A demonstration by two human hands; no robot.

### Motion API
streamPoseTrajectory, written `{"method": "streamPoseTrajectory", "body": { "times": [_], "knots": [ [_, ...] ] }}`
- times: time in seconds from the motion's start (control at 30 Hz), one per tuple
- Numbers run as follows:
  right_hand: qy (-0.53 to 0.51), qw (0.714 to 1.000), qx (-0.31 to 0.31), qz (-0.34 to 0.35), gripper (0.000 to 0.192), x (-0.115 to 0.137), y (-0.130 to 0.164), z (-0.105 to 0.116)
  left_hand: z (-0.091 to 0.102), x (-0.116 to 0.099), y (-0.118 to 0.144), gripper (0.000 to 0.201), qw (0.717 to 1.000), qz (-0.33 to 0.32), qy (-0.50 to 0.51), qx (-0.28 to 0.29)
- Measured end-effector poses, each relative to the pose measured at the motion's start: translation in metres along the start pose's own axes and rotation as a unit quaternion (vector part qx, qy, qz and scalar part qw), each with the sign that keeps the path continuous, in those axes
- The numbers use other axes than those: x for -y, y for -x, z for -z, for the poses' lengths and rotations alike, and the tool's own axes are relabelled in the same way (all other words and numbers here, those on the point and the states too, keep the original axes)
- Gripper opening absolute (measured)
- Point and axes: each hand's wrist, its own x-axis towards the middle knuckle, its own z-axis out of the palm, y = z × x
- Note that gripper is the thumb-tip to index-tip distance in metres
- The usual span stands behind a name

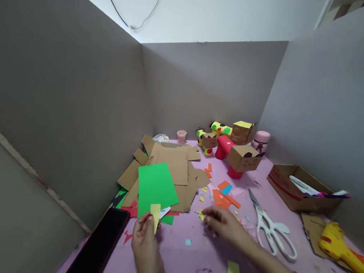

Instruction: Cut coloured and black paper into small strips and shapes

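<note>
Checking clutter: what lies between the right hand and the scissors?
Head view: only small paper scraps on the pink table between right hand and scissors.

No words, brand names or numbers can be read anywhere here. The brown cardboard box head point(245, 158) of the red-legged paper figure bears only a drawn face, no letters. The open brown cardboard tray point(286, 189) shows a red stripe along its side, too blurred to make out any print.
</note>
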Motion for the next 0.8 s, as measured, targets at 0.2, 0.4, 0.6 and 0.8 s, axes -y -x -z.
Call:
{"method": "streamPoseTrajectory", "body": {
  "times": [0.2, 0.4, 0.6, 0.8],
  "knots": [
    [0.094, 0.979, 0.093, 0.155, 0.062, 0.013, 0.044, -0.052, 0.004, 0.003, 0.000, 0.028, 0.999, -0.003, -0.033, 0.025],
    [0.131, 0.978, -0.009, 0.164, 0.039, 0.000, 0.053, -0.018, 0.004, 0.007, 0.003, 0.033, 0.992, -0.015, -0.074, 0.099],
    [0.157, 0.980, -0.072, 0.094, 0.033, -0.021, 0.078, 0.020, 0.000, 0.019, 0.012, 0.032, 0.973, -0.069, -0.131, 0.178],
    [0.213, 0.970, 0.020, 0.118, 0.059, -0.001, 0.067, -0.031, 0.003, 0.017, 0.015, 0.033, 0.971, -0.089, -0.146, 0.165]
  ]
}}
